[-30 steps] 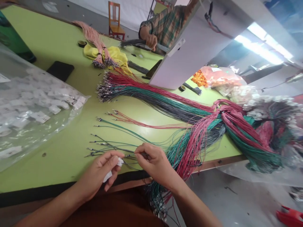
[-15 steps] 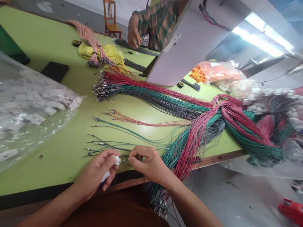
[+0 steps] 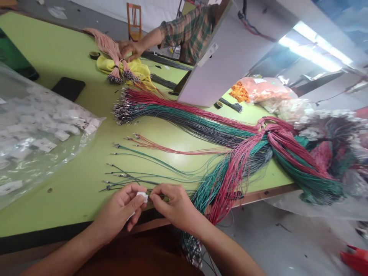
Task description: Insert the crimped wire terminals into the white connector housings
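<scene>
Now, L hand (image 3: 120,209) pinches white connector (image 3: 142,196); R hand (image 3: 172,205) pinches wire end (image 3: 149,196) against it; labels (image 3: 46,145) on bag (image 3: 20,168) left of connector unreadable.

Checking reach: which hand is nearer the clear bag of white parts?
Left. The left hand sits right of the bag, apart from it; the right hand lies farther right, beyond the left.

Bare forearms lead to the bare left hand (image 3: 120,209) and right hand (image 3: 172,205); a rust-brown garment covers the body between them
</scene>
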A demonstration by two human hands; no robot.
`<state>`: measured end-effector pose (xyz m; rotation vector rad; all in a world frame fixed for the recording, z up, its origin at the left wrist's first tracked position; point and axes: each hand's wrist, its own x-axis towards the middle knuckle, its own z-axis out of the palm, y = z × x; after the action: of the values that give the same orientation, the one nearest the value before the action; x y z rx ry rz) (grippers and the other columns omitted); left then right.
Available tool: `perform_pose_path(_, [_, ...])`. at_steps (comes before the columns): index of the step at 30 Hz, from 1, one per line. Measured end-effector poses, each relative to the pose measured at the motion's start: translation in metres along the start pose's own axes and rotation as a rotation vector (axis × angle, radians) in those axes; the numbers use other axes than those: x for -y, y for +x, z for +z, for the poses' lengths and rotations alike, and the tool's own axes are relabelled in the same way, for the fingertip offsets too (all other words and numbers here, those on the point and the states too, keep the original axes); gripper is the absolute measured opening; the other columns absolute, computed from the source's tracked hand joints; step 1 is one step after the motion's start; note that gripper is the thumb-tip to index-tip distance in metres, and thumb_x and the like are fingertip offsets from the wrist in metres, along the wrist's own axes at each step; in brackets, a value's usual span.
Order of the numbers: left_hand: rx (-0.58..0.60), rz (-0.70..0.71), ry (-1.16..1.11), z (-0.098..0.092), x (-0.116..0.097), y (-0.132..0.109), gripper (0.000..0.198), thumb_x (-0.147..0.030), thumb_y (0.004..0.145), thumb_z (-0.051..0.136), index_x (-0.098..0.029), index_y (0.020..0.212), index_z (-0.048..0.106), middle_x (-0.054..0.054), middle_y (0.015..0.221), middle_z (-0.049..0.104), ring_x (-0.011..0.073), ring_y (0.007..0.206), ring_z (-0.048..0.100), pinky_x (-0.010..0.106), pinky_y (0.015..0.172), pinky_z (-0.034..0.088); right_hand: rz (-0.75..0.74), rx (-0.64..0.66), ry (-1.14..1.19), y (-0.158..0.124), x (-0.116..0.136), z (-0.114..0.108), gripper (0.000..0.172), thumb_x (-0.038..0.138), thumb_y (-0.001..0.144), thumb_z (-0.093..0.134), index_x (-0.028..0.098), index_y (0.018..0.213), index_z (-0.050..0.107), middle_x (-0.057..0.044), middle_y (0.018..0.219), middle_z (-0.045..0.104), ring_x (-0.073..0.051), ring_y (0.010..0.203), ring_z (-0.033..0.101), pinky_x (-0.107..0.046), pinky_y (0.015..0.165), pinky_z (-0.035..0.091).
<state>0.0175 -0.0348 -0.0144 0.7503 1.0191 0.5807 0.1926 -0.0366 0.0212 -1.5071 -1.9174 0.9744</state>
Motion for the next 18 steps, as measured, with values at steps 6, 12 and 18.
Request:
perform_pose_path(6, [-0.002, -0.005, -0.017, -0.001, 0.0, 0.0, 0.036, -0.047, 0.077, 0.064, -0.017, 0.094, 0.055, -0.004, 0.065, 0.057, 0.0047, 0.038, 0.043, 0.015, 0.032, 0.033, 0.029, 0.043, 0.042, 0.0, 0.004, 0.004, 0.019, 0.012, 0.083, 0.051, 0.016, 0.069, 0.064, 0.002, 0.061, 0.063, -0.008, 0.054, 0.054, -0.018, 0.055, 0.041])
perform_pose_path(12, [0.005, -0.008, -0.087, 0.0, -0.001, 0.0, 0.034, -0.048, 0.079, 0.063, -0.018, 0.094, 0.054, -0.004, 0.068, 0.056, 0.0052, 0.041, 0.044, 0.015, 0.032, 0.034, -0.016, -0.185, -0.241, 0.033, -0.033, -0.044, 0.017, 0.021, 0.09, 0.05, 0.018, 0.082, 0.066, -0.005, 0.079, 0.067, -0.015, 0.071, 0.06, -0.027, 0.067, 0.046])
perform_pose_path(18, [0.016, -0.018, -0.101, 0.0, -0.002, 0.001, 0.034, -0.048, 0.079, 0.063, -0.019, 0.094, 0.054, -0.004, 0.069, 0.055, 0.005, 0.042, 0.044, 0.015, 0.032, 0.034, -0.017, -0.276, -0.889, 0.064, -0.078, -0.07, 0.017, 0.008, 0.081, 0.054, 0.017, 0.067, 0.061, -0.009, 0.075, 0.063, -0.021, 0.077, 0.054, -0.034, 0.073, 0.037])
